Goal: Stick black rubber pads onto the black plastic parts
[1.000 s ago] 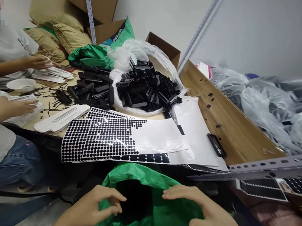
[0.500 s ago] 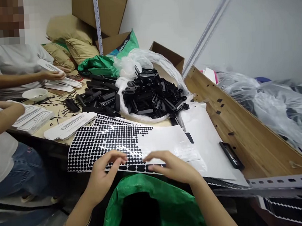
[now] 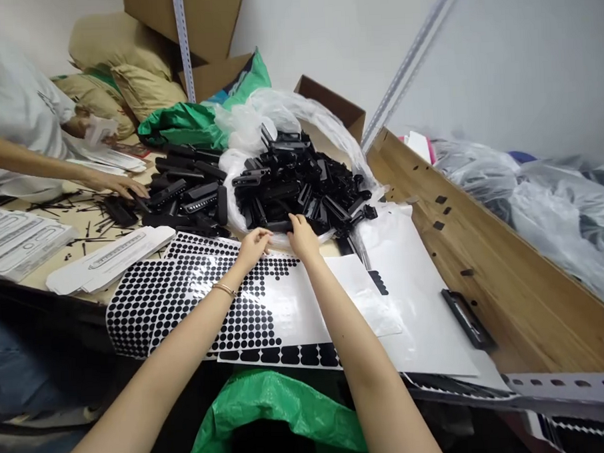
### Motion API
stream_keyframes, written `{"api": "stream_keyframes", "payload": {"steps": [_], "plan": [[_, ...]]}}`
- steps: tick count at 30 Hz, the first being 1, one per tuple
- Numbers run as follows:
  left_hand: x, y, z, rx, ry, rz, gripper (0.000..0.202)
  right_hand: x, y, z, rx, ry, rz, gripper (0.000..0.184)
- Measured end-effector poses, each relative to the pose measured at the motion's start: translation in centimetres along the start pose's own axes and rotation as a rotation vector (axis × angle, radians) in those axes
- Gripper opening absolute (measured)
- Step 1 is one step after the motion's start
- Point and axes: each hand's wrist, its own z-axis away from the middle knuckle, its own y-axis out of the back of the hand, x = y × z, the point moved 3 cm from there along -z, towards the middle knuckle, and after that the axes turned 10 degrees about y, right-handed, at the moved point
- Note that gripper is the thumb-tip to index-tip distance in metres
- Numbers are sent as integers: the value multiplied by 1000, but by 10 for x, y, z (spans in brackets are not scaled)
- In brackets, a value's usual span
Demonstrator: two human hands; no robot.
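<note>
My left hand point(image 3: 255, 246) is over the top edge of a sticker sheet, beside the rim of a clear plastic bag point(image 3: 234, 213). Its fingers are loosely bent, apart from the thumb, with nothing visible in them. My right hand point(image 3: 303, 238) reaches to the front of the bag, thumb and fingers closed around the end of a black plastic part point(image 3: 279, 225). A heap of similar black housings point(image 3: 300, 180) fills the bag. Under my forearms lie white sheets of round black stickers point(image 3: 185, 292), partly peeled to bare backing.
A green sack point(image 3: 269, 401) gapes below the table edge. At left are cardstock pieces point(image 3: 113, 258), scattered small black parts and a co-worker's hand point(image 3: 117, 183) near loose housings. A wooden board point(image 3: 453, 246) and metal frame point(image 3: 564, 385) border the right. One housing point(image 3: 467, 318) lies there.
Both my hands have moved forward from the sheets' near edge to the bag's front rim. My right hand has closed on a black part. The co-worker's hand has reached toward the loose housings.
</note>
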Motion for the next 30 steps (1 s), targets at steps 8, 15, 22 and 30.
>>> {"api": "stream_keyframes", "payload": {"steps": [8,15,22,30], "plan": [[-14,-2,-8,-85,-64,-182,6,11,14,12,98,112,117,15],[-2,-7,-3,-316,-69,137,41,3,10,65,428,6,-649,20],[4,-17,1,-428,-97,278,42,8,-17,77,284,-82,-1126,60],[13,-6,-3,-404,55,233,30,6,-14,81,-319,164,-1158,42]]}}
